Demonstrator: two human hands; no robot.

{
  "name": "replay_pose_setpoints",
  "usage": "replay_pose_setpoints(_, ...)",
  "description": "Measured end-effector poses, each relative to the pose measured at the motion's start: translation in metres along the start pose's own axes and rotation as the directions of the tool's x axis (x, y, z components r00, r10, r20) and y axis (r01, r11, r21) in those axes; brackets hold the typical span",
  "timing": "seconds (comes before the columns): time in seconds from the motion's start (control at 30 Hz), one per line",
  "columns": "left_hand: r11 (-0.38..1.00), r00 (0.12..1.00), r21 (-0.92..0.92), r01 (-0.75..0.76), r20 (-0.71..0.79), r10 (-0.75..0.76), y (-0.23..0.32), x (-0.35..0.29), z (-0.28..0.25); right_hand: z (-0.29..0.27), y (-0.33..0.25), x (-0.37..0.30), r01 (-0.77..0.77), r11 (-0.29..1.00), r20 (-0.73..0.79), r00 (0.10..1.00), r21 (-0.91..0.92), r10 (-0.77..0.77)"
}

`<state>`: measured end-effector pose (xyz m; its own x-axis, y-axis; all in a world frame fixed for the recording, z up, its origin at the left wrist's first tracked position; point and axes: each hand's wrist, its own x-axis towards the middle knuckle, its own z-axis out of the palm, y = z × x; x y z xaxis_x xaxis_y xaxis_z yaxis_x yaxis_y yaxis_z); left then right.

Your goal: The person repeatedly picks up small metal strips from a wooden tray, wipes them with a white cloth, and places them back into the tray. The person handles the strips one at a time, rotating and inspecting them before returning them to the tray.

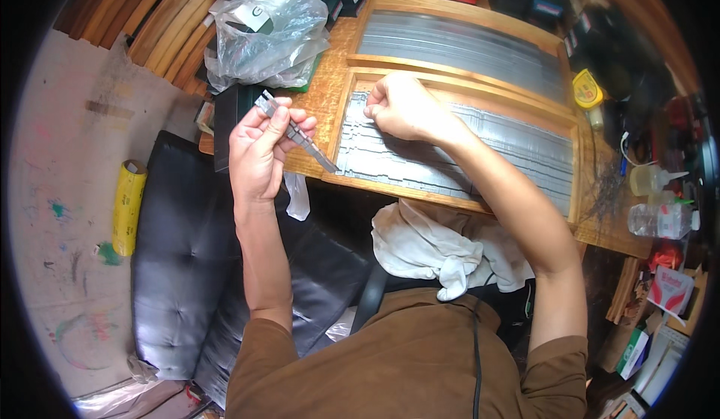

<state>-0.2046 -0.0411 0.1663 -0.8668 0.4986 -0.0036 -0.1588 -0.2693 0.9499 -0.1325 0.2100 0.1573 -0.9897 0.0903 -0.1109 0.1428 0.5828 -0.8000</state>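
My left hand (259, 145) is closed round a small bundle of thin grey metal strips (302, 139), held slantwise off the near tray's left end. The lower tip of the bundle comes close to that tray's corner. Over the left part of the near wooden tray (420, 190), my right hand (401, 108) has its fingertips pinched together at the packed metal strips (397, 155). Whatever lies between those fingertips is hidden. The strips lie side by side lengthwise in the tray, with uneven ends at the left.
Behind stands a second wooden tray (465, 55) of long metal strips. A clear plastic bag (270, 37) sits at the back left. On the right are a yellow-capped container (587, 89) and a plastic bottle (660, 221). White cloth (427, 246) hangs below the table's front edge.
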Motion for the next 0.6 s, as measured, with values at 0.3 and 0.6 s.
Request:
replay_pose_setpoints(0.3,0.951,0.989,-0.309,-0.001,-0.139,-0.044,-0.034,-0.002,0.011,0.02,-0.016,-0.025,0.21,0.925,0.037,0.972,0.317,-0.234)
replay_pose_setpoints(0.6,0.997,0.981,-0.055,-0.057,-0.187,0.046,-0.042,-0.008,0.043,-0.003,0.009,-0.041,0.086,0.921,0.036,0.994,0.379,-0.108)
